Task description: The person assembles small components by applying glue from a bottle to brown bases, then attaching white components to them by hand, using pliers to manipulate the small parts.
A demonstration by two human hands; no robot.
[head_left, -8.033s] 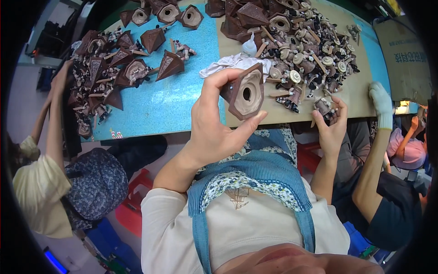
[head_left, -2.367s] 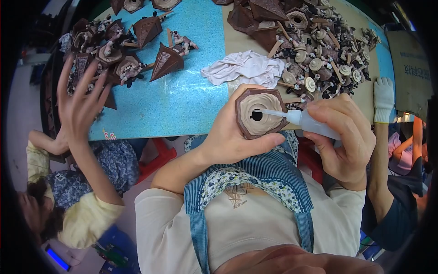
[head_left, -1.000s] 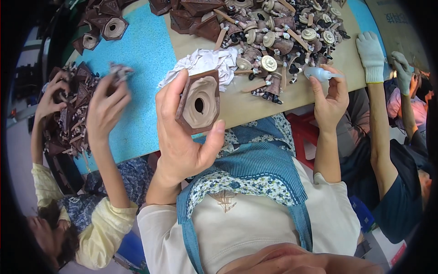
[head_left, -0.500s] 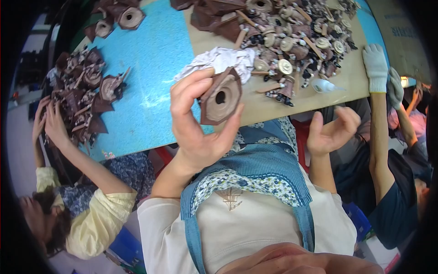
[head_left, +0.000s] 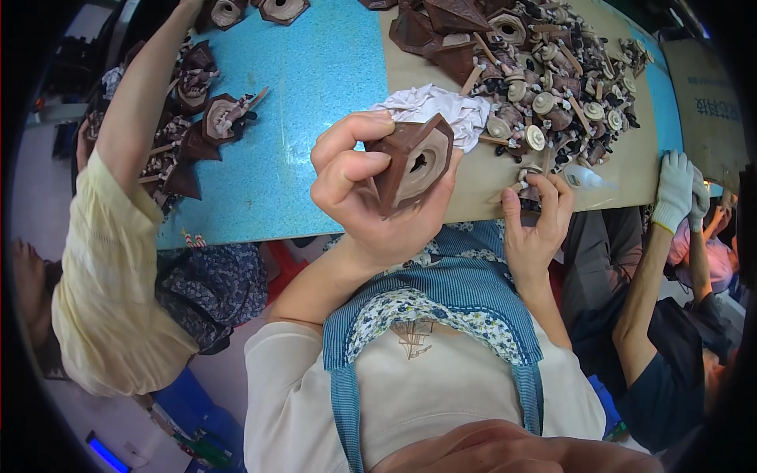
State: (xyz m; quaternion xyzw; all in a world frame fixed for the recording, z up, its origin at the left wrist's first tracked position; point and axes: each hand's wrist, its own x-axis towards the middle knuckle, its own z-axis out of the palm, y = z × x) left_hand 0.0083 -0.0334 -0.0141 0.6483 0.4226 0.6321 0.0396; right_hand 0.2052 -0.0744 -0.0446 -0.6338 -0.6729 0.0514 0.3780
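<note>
Up over the table's near edge, my left hand [head_left: 371, 197] is closed round a brown six-sided hollow piece [head_left: 394, 169]. Its pale, ringed inner face with a dark hole in the middle is turned up and to the right. My right hand [head_left: 538, 229] is at the near edge of the table, with thumb and fingers closed on a small figurine [head_left: 528, 178] that they partly cover. Just behind the hollow piece lies a crumpled white cloth [head_left: 441, 106].
A large heap of small figurines [head_left: 564, 87] fills the far right, with brown hollow pieces [head_left: 453, 59] beside it. A small white bottle [head_left: 582, 177] lies near my right hand. Co-workers' arms reach in: a yellow sleeve [head_left: 106, 292] at left, a white glove [head_left: 674, 189] at right.
My right hand has moved forward onto the figurine at the heap's near edge. The hollow piece in my left hand has turned, showing more of its outer side. The left co-worker's arm now reaches farther forward.
</note>
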